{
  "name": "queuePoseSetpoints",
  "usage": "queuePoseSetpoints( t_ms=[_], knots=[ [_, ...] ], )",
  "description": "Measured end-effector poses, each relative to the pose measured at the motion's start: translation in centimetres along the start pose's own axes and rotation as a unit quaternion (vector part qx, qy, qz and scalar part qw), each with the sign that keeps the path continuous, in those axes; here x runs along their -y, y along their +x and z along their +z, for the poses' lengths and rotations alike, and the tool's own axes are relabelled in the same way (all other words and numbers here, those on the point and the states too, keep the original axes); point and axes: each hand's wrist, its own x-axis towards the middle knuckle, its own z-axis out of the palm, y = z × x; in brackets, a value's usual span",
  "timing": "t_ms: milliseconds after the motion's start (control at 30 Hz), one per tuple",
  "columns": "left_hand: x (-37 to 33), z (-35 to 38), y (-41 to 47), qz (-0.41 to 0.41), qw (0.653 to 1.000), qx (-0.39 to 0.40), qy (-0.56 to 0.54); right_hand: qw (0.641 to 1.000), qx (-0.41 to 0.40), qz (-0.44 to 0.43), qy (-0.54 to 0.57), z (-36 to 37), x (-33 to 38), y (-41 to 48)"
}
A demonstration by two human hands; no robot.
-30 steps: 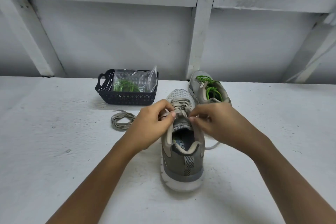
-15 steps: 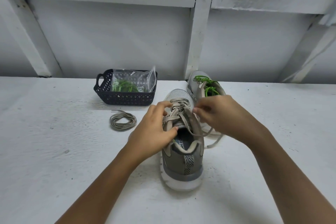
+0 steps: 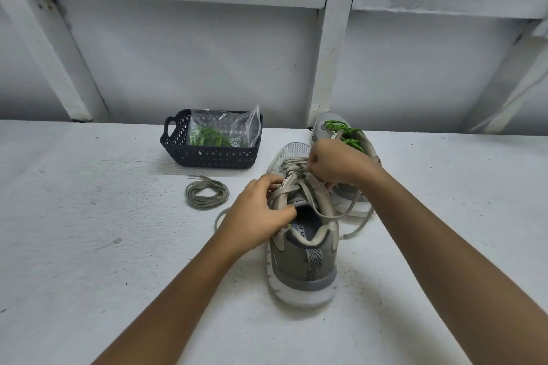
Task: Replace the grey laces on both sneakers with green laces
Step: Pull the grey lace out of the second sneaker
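A grey sneaker (image 3: 305, 261) stands heel toward me, still threaded with its grey lace (image 3: 311, 201), whose ends hang loose to both sides. My left hand (image 3: 258, 216) grips the sneaker's left collar and eyelet edge. My right hand (image 3: 335, 166) pinches the grey lace over the upper eyelets. Behind it stands the second sneaker (image 3: 329, 127) with a green lace (image 3: 344, 130). A coiled grey lace (image 3: 207, 195) lies on the table to the left.
A dark plastic basket (image 3: 207, 157) at the back holds a clear bag with a green lace (image 3: 210, 139). The white table (image 3: 89, 246) ends at a white panelled wall (image 3: 207, 53) with a post right behind the sneakers.
The grey lace's knot has come undone and its ends now trail loose. My right hand moved up toward the toe along the eyelets. My left hand shifted onto the collar.
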Motion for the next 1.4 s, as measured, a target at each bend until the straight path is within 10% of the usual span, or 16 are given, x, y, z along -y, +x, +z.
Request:
queuePoseSetpoints(
  t_ms=[1067, 1400],
  knots=[
    [-0.4, 0.4, -0.1, -0.019, 0.999, 0.003, -0.043, 0.989, 0.020, 0.033, 0.141, -0.6, -1.7, -0.4],
    [-0.9, 0.2, -0.5, -0.033, 0.999, 0.019, -0.036, 0.986, -0.114, 0.024, 0.123, -0.7, -1.2, -0.5]
  ],
)
